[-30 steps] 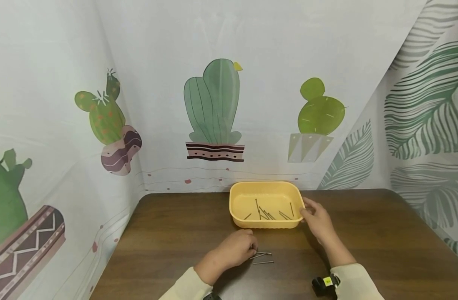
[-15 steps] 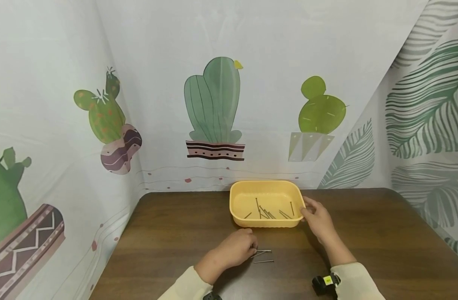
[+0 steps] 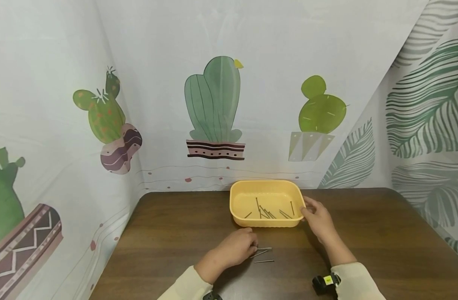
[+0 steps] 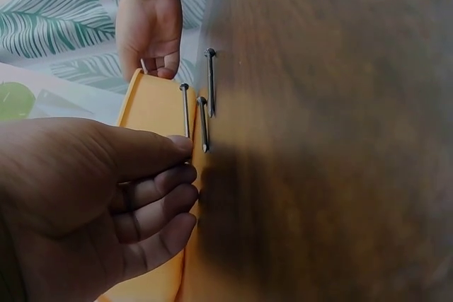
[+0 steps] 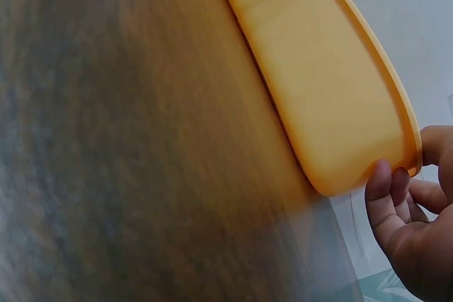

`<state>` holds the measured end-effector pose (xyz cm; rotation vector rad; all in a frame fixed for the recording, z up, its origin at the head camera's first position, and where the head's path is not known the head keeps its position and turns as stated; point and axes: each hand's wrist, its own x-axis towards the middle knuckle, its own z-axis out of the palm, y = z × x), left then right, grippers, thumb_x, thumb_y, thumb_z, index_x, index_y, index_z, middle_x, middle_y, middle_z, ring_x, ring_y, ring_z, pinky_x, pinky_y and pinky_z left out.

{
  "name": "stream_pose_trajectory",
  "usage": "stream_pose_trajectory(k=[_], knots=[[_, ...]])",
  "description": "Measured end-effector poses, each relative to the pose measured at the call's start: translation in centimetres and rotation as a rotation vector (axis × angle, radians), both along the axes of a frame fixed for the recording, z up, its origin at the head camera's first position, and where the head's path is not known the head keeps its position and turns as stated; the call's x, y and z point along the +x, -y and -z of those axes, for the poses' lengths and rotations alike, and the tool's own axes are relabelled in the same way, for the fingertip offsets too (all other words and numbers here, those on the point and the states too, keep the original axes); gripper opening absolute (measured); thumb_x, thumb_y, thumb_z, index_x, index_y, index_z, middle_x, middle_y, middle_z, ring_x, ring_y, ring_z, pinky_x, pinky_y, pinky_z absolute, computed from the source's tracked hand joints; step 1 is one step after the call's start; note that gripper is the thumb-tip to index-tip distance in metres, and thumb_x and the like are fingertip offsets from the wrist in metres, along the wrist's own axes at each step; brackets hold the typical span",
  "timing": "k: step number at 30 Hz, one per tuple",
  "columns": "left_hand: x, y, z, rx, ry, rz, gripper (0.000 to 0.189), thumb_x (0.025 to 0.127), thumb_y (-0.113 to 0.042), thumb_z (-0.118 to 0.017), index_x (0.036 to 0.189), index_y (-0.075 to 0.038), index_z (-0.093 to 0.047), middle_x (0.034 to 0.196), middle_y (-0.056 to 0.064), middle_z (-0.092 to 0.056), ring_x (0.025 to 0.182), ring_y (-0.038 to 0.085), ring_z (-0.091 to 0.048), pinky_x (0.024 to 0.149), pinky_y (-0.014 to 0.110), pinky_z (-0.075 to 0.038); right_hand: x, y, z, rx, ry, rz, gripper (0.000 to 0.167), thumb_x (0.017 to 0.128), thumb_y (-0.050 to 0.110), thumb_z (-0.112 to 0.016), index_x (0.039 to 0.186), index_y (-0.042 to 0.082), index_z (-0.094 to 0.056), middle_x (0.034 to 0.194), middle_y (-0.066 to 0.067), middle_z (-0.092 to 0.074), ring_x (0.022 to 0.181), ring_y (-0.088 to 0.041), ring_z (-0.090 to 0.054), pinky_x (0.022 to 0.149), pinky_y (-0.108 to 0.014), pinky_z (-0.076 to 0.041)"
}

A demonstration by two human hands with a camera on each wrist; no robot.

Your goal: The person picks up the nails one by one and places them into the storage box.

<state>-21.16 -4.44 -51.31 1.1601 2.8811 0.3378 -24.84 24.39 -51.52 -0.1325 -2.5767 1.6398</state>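
My left hand [image 3: 234, 248] pinches a steel nail [image 4: 186, 112] between thumb and fingers, its head end sticking out past the thumb. Two more nails lie on the table beside it: one slanted nail [image 3: 260, 253] close to the fingertips and another nail [image 3: 264, 261] nearer me. The yellow plastic basin [image 3: 268, 223] stands just beyond the left hand, with several nails [image 3: 266, 213] scattered on its floor. At the basin's right end my right hand [image 3: 318, 218] grips the rim, thumb on the near side; in the right wrist view its fingers [image 5: 382, 196] curl at the corner.
The dark wooden table [image 3: 169, 233] reaches back to a white cloth [image 3: 157, 125] printed with cacti and leaves. The basin sits near the table's far edge. A black wrist device [image 3: 323, 284] is strapped at the right sleeve.
The pinched nail has shifted slightly away from me, parting from the slanted nail it overlapped. Both hands and the basin stay nearly in place.
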Motion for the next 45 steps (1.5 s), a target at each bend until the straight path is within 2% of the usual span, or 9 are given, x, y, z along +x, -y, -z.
stream_pose_trajectory(k=[6, 15, 20, 30, 35, 45], knots=[[0.1, 0.0, -0.1, 0.043, 0.018, -0.040, 0.004, 0.094, -0.022, -0.071, 0.091, -0.019, -0.068, 0.087, -0.011, -0.061, 0.081, 0.001, -0.057, 0.074, 0.016, -0.049, 0.1, 0.0, 0.0, 0.012, 0.002, -0.005, 0.053, 0.103, 0.014, -0.053, 0.152, -0.003, -0.039, 0.141, -0.025, -0.042, 0.099, -0.019, -0.062, 0.077, -0.026, -0.060], [-0.4, 0.1, -0.2, 0.113, 0.022, -0.056, 0.004, 0.096, -0.021, -0.069, 0.094, -0.018, -0.068, 0.088, -0.010, -0.060, 0.082, 0.002, -0.055, 0.076, 0.018, -0.050, 0.0, 0.0, 0.0, 0.007, 0.001, -0.002, 0.053, 0.103, 0.013, -0.053, 0.152, -0.003, -0.040, 0.140, -0.025, -0.043, 0.099, -0.021, -0.062, 0.077, -0.025, -0.059], [-0.4, 0.2, -0.7, 0.150, 0.006, -0.055, 0.004, 0.096, -0.021, -0.069, 0.095, -0.017, -0.068, 0.090, -0.010, -0.061, 0.084, 0.002, -0.056, 0.078, 0.018, -0.051, -0.1, 0.0, 0.0, 0.007, 0.006, 0.003, 0.052, 0.103, 0.012, -0.053, 0.151, -0.002, -0.041, 0.139, -0.025, -0.042, 0.103, -0.025, -0.062, 0.077, -0.024, -0.059], [-0.9, 0.8, -1.5, 0.289, -0.001, -0.071, 0.007, 0.098, -0.020, -0.066, 0.096, -0.015, -0.069, 0.092, -0.007, -0.064, 0.083, 0.001, -0.057, 0.077, 0.018, -0.052, 0.0, 0.1, 0.1, 0.003, 0.008, 0.005, 0.052, 0.103, 0.013, -0.053, 0.151, -0.003, -0.041, 0.139, -0.025, -0.043, 0.106, -0.027, -0.062, 0.078, -0.025, -0.060], [-1.0, 1.4, -2.0, 0.355, -0.006, -0.108, 0.007, 0.099, -0.020, -0.066, 0.096, -0.014, -0.068, 0.092, -0.006, -0.063, 0.083, 0.002, -0.056, 0.077, 0.019, -0.052, 0.0, 0.2, 0.1, 0.002, 0.010, 0.006, 0.052, 0.103, 0.013, -0.053, 0.151, -0.002, -0.041, 0.138, -0.025, -0.043, 0.105, -0.027, -0.062, 0.078, -0.025, -0.060], [-1.7, 1.8, -2.7, 0.426, -0.054, -0.190, 0.006, 0.100, -0.019, -0.064, 0.096, -0.015, -0.066, 0.092, -0.004, -0.061, 0.081, 0.005, -0.053, 0.073, 0.019, -0.049, -0.1, 0.1, 0.2, 0.000, 0.008, -0.002, 0.053, 0.103, 0.014, -0.053, 0.152, -0.003, -0.040, 0.138, -0.025, -0.043, 0.105, -0.027, -0.063, 0.078, -0.026, -0.060]])
